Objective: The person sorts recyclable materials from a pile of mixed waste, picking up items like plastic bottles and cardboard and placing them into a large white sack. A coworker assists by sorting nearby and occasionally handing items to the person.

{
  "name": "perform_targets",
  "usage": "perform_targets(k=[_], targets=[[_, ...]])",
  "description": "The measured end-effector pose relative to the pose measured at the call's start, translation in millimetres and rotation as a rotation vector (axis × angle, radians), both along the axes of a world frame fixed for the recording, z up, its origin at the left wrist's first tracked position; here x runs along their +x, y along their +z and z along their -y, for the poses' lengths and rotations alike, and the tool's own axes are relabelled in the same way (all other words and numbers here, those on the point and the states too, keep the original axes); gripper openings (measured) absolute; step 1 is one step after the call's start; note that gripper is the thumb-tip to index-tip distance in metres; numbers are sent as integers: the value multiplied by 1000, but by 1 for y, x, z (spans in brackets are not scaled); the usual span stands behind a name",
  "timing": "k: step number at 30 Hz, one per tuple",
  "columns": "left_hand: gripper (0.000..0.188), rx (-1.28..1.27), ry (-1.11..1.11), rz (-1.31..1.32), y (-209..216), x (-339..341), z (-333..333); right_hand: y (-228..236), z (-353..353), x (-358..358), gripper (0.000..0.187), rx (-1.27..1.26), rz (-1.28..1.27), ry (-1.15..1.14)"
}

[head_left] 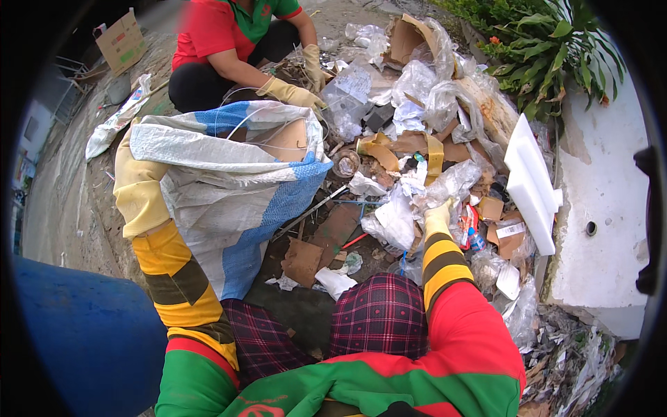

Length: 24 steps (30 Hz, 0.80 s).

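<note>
My left hand [142, 182], in a pale yellow rubber glove, is closed on the left rim of a white and blue woven sack [208, 177]. The sack's mouth gapes, and a piece of brown cardboard [286, 141] shows inside it. Over the heap of mixed waste, my right hand [438, 217], gloved too, reaches forward with its fingers closed at some crumpled clear plastic film [456, 184]; the fingertips are partly hidden. White paper and plastic [396, 219] lie left of this hand. A small red and blue packet [472, 226] is just to its right.
Across the heap a person [236, 48] crouches, one gloved hand [292, 92] by the sack's far rim. A white foam slab [529, 184] leans at the right near a pale wall [601, 229]. A blue drum [83, 333] stands left; leafy plants [549, 55] grow far right.
</note>
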<state>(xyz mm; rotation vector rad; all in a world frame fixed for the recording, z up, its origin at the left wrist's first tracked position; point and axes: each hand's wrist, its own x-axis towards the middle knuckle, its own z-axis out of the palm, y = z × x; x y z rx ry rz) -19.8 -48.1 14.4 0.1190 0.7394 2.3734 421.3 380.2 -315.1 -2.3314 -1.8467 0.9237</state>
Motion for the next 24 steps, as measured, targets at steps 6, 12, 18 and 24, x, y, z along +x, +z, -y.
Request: perform_targets(k=[6, 12, 18, 24], targets=[[22, 127, -70, 51, 2, 17, -6, 11, -59, -4, 39, 331, -47, 158], [17, 216, -9, 257, -3, 6, -15, 147, -39, -86, 23, 756, -567, 467], [18, -227, 125, 213, -4, 18, -34, 286, 80, -225, 25, 696, -505, 1222], [13, 69, 90, 226, 30, 67, -19, 315, 240, -336, 27, -579, -944, 1431]])
